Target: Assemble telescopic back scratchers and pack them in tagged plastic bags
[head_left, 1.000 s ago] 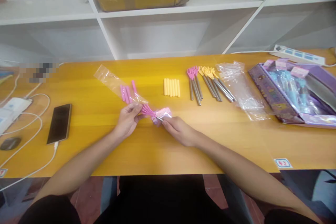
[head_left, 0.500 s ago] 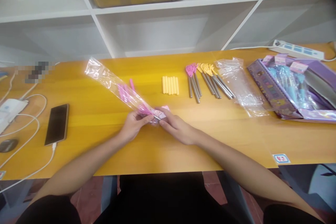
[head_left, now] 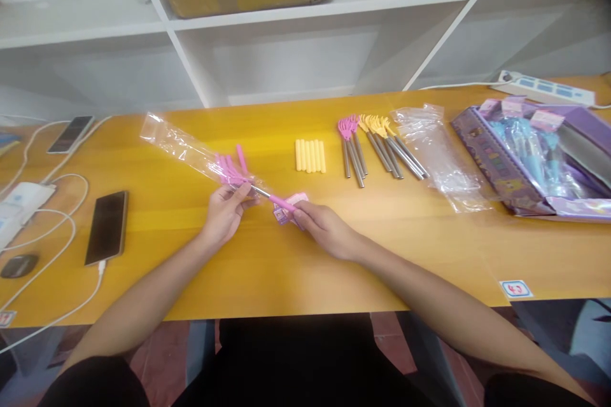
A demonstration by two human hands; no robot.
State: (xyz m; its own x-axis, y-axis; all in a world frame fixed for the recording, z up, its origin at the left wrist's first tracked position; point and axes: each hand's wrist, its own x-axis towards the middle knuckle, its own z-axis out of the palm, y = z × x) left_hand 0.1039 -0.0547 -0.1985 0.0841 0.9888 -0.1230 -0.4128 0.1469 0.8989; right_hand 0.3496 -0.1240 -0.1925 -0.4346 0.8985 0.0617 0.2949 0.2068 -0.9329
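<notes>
A back scratcher (head_left: 261, 191) with a metal shaft and a pink handle stretches between my two hands. My left hand (head_left: 224, 211) pinches its shaft end together with a long clear plastic bag (head_left: 176, 146), which reaches out to the upper left. On the handle's other end, my right hand (head_left: 327, 227) is closed. A small pink and purple printed card (head_left: 281, 213) shows beside the handle, partly covered by my right fingers. Several pink sleeves (head_left: 241, 158) lie behind the bag, some seen through it. The scratcher's head is hidden near my left hand.
Several yellow sleeves (head_left: 310, 156) lie in a row. Pink scratchers (head_left: 352, 149) and yellow scratchers (head_left: 391, 149) are right of them, then empty clear bags (head_left: 443, 159). A purple box (head_left: 501, 162) holds bagged blue items. Phones (head_left: 107, 227) and white cables are at left.
My left hand has moved left and up, away from my right hand. More of the metal shaft and the pink handle now shows between them. The bag has shifted left too.
</notes>
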